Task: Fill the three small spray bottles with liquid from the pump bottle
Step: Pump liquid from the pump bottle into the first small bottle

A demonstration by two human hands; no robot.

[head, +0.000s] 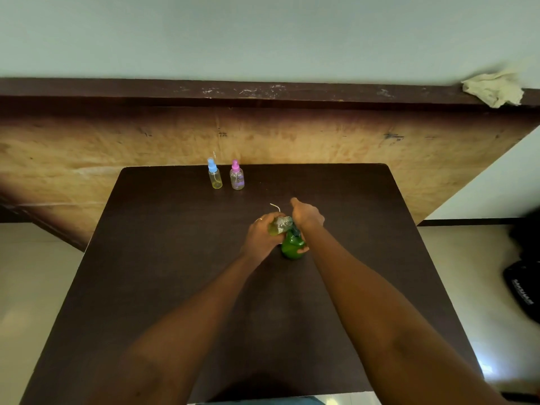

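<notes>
A green pump bottle [291, 246] stands mid-table. My right hand [306, 216] rests on top of its pump head, fingers curled over it. My left hand [261, 233] holds a small clear spray bottle [279, 225] tilted against the pump's spout; it has yellow-green liquid inside and no cap on. A thin white dip tube [275, 206] lies on the table just behind my hands. Two more small spray bottles stand upright at the far edge: one with a blue cap [214, 177] and yellowish liquid, one with a pink cap [236, 178] and purplish liquid.
The dark brown table [163, 273] butts against a wooden panel [87, 159] with a dark ledge. A crumpled cloth [493, 89] lies on the ledge at right. A black bag [523, 287] sits on the floor to the right.
</notes>
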